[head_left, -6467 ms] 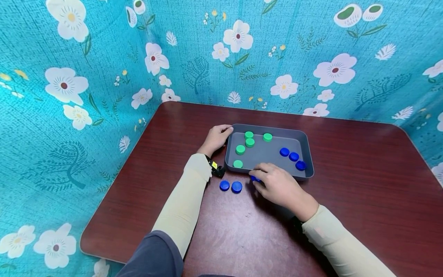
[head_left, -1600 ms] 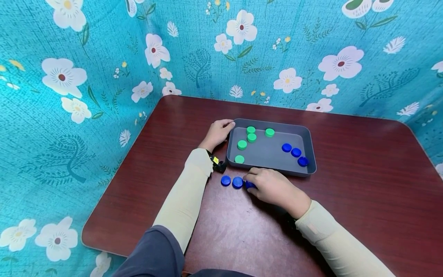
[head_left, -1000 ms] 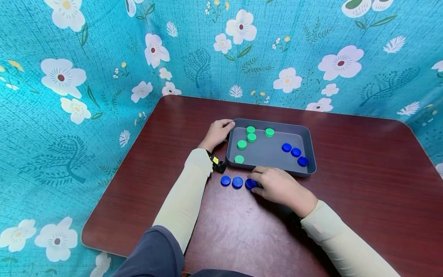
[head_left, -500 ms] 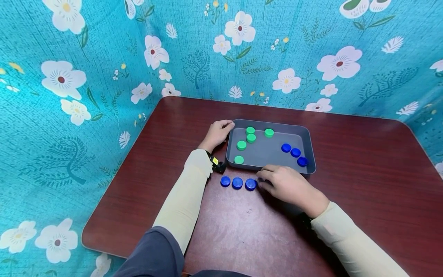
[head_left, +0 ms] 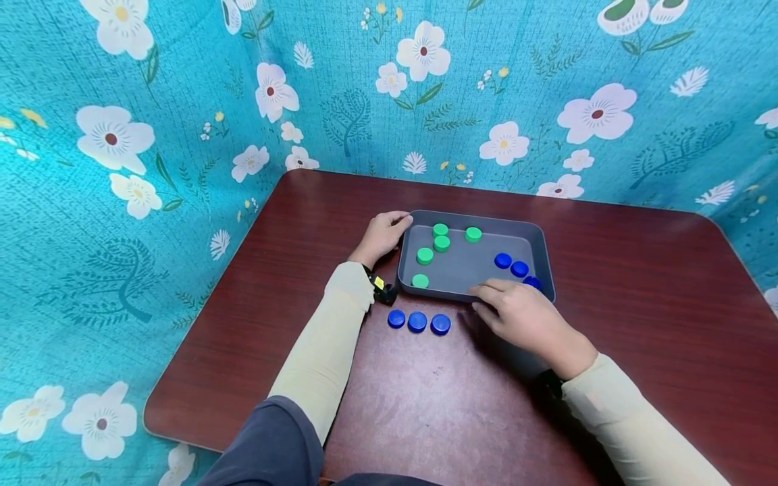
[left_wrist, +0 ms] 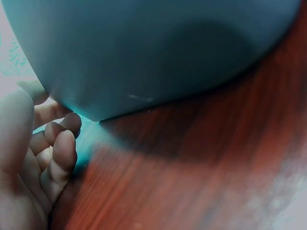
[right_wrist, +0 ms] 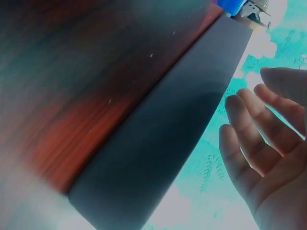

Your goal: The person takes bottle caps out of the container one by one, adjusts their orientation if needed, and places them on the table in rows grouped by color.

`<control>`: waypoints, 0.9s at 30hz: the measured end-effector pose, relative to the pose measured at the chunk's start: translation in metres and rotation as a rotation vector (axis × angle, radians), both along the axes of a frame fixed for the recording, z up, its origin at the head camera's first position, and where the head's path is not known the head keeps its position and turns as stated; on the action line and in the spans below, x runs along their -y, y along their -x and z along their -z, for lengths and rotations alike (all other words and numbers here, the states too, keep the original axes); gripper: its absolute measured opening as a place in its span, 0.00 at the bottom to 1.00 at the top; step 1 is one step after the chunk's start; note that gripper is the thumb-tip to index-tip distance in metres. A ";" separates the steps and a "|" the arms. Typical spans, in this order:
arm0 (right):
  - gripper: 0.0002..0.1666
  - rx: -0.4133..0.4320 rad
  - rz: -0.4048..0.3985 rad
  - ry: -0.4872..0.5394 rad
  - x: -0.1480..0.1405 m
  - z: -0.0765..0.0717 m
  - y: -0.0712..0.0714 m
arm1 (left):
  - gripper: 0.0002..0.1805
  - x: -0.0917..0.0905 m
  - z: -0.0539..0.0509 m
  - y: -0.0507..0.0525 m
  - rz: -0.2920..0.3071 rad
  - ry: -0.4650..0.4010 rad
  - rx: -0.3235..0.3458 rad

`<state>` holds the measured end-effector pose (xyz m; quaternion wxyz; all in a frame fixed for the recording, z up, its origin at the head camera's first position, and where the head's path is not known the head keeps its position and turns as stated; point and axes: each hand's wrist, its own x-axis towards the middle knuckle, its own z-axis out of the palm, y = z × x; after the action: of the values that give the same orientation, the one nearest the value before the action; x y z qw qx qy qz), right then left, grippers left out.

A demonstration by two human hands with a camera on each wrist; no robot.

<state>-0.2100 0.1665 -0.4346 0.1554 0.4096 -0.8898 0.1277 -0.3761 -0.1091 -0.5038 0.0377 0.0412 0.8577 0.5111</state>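
My left hand [head_left: 379,237] holds the far left corner of a dark grey baking tray [head_left: 462,294]; in the left wrist view its thumb and bent fingers [left_wrist: 62,153] are at the tray's wall. Above the near rim hovers my right hand [head_left: 525,314], holding nothing, its fingers [right_wrist: 240,143] loosely bent in the right wrist view. Several green bottle caps [head_left: 442,244] lie in the tray's left part. Three blue bottle caps [head_left: 519,269] lie at its right, the nearest partly covered by the right hand. Three more blue caps [head_left: 417,322] form a row on the table before the tray.
The brown wooden table [head_left: 419,418] has rounded corners. A blue flowered cloth [head_left: 365,81] hangs behind it and at the left. A black wrist camera [head_left: 384,291] on the left arm sits close to the tray's near left corner.
My right hand has set a third blue cap at the right end of the row, let go, and moved up and right over the tray's near rim. The left hand stays at the tray.
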 end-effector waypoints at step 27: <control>0.16 0.076 0.176 -0.093 -0.026 0.003 0.023 | 0.24 0.000 -0.001 -0.001 -0.001 0.002 0.001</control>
<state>-0.2329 0.1927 -0.4375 0.1129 0.3315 -0.9326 0.0876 -0.3752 -0.1086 -0.5025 0.0378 0.0403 0.8583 0.5101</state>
